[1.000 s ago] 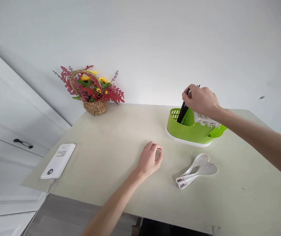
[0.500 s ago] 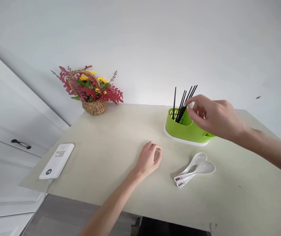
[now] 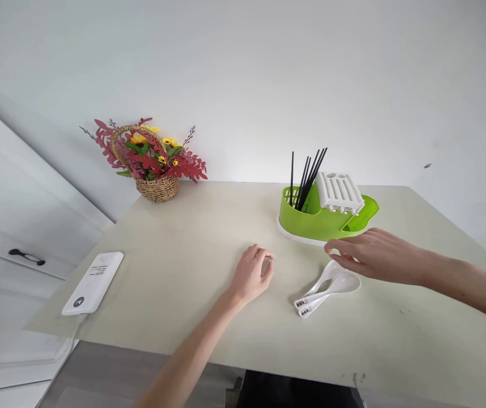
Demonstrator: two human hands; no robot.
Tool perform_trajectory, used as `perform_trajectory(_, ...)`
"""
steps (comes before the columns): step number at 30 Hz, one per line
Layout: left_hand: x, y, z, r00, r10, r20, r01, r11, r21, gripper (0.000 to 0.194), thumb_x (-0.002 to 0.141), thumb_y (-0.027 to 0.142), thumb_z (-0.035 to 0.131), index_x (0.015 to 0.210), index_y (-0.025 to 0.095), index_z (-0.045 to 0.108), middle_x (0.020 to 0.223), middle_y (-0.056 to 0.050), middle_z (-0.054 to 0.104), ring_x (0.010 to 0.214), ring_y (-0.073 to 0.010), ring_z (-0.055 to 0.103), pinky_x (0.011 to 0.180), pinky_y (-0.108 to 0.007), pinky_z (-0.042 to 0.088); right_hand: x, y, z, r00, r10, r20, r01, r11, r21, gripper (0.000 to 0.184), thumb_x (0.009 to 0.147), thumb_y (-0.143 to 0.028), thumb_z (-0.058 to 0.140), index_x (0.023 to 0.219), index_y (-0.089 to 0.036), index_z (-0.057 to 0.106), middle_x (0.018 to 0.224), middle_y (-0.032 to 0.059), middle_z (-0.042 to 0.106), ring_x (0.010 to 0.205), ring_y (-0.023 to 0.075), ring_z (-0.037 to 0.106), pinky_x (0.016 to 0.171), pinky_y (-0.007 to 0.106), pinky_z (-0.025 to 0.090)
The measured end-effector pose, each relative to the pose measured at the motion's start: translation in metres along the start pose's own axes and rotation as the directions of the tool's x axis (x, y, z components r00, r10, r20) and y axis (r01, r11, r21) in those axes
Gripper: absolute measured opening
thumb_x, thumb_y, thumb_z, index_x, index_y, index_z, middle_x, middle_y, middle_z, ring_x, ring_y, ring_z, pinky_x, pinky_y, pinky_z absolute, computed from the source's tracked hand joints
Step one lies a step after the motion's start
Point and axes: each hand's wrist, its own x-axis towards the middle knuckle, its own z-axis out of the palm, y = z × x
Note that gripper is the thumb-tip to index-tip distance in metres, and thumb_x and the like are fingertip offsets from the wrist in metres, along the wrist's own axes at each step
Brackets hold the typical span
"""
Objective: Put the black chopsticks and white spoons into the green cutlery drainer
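On the table point(image 3: 208, 255), white spoons point(image 3: 341, 284) lie beneath the right fingers point(image 3: 343, 246).

Bright green is shown by the utensil holder point(image 3: 311, 225), which is edged below by a white base point(image 3: 297, 237) and topped by a white slotted rack point(image 3: 341, 196). The chopsticks point(image 3: 309, 182) are coloured solid black. The spoons point(image 3: 345, 282) are coloured plain white, their handle ends marked in black and red (a small printed patch on each). The table point(image 3: 208, 238) is finished in pale grey-green. The basket point(image 3: 158, 189) is woven in tan, filled with deep red leaves point(image 3: 192, 164) and yellow, dark-centred flowers point(image 3: 138, 139).
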Motion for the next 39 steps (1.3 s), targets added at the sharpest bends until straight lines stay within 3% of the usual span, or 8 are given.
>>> perform_trajectory(6,0.0,0.0,-0.001,1.0,0.01,0.016,-0.01,1.0,0.004,0.012,0.099,0.017,0.056,0.105,0.025,0.061,0.107,-0.006,0.067,0.103,-0.0231,0.066,0.098,-0.044,0.055,-0.027,0.012,0.016,0.968,0.155,0.195,-0.164,0.986,0.029,0.056,0.106,-0.063,0.037,0.066,-0.025,0.041,0.052,-0.0019,0.045,0.046,0.016,0.035,0.055,0.034,0.021)
perform_trajectory(10,0.0,0.001,-0.002,0.999,0.022,0.026,-0.022,1.0,0.006,0.012,0.099,0.016,0.056,0.104,0.025,0.061,0.106,-0.006,0.066,0.102,-0.023,0.066,0.098,-0.043,0.054,-0.047,0.018,0.031,0.913,0.294,0.283,-0.318,0.947,0.041,0.067,0.101,-0.078,0.033,0.06,-0.025,0.038,0.052,0.0005,0.045,0.049,0.0183,0.041,0.056,0.033,0.026)
perform_trajectory(12,0.001,0.002,-0.002,0.999,0.026,0.033,-0.026,1.0,0.005,0.011,0.099,0.016,0.055,0.105,0.025,0.061,0.107,-0.006,0.066,0.103,-0.023,0.066,0.098,-0.044,0.054,-0.054,0.018,0.035,0.864,0.366,0.344,-0.411,0.909,0.065,0.07,0.098,-0.083,0.03,0.06,-0.025,0.041,0.052,0.0019,0.05,0.051,0.0199,0.048,0.058,0.034,0.032)
perform_trajectory(16,0.001,0.003,-0.002,0.999,0.027,0.042,-0.028,1.0,0.01,0.012,0.099,0.016,0.056,0.105,0.025,0.061,0.108,-0.006,0.066,0.104,-0.0232,0.065,0.099,-0.044,0.054,-0.062,0.018,0.041,0.709,0.428,0.561,-0.623,0.753,0.212,0.07,0.095,-0.085,0.035,0.067,-0.024,0.053,0.053,0.0014,0.059,0.042,0.0171,0.053,0.057,0.035,0.045)
perform_trajectory(18,0.001,0.003,-0.003,0.999,0.023,0.046,-0.023,1.0,0.012,0.012,0.099,0.016,0.056,0.104,0.025,0.061,0.108,-0.006,0.066,0.105,-0.0234,0.065,0.099,-0.044,0.054,-0.064,0.021,0.046,0.678,0.408,0.612,-0.677,0.671,0.302,0.066,0.091,-0.085,0.046,0.07,-0.023,0.057,0.055,0.0012,0.061,0.041,0.0155,0.052,0.055,0.034,0.046)
perform_trajectory(25,0.0,0.002,-0.004,0.999,-0.002,0.032,0.003,0.999,-0.037,0.01,0.098,0.018,0.057,0.102,0.025,0.063,0.107,-0.006,0.068,0.105,-0.0235,0.066,0.1,-0.045,0.056,-0.068,0.033,0.072,0.718,0.298,0.629,-0.691,0.416,0.592,0.062,0.085,-0.082,0.062,0.082,-0.02,0.068,0.061,0.0006,0.06,0.051,0.0154,0.055,0.052,0.029,0.043)
perform_trajectory(35,0.0,0.0,-0.004,0.999,0.011,0.045,-0.01,1.0,-0.02,0.011,0.098,0.018,0.057,0.103,0.025,0.063,0.108,-0.006,0.068,0.105,-0.023,0.066,0.1,-0.045,0.055,-0.073,0.027,0.067,0.76,0.259,0.596,-0.642,0.436,0.631,0.065,0.089,-0.083,0.057,0.085,-0.02,0.068,0.061,-0.0016,0.056,0.051,0.0133,0.052,0.055,0.029,0.041)
perform_trajectory(39,0.001,0.001,-0.003,0.999,0.025,0.034,-0.024,1.0,-0.011,0.01,0.098,0.018,0.058,0.103,0.025,0.064,0.107,-0.006,0.068,0.103,-0.0232,0.066,0.099,-0.045,0.055,-0.075,0.027,0.058,0.755,0.244,0.609,-0.645,0.44,0.624,0.061,0.089,-0.08,0.06,0.086,-0.019,0.068,0.063,-0.0007,0.056,0.054,0.0152,0.055,0.056,0.029,0.042)
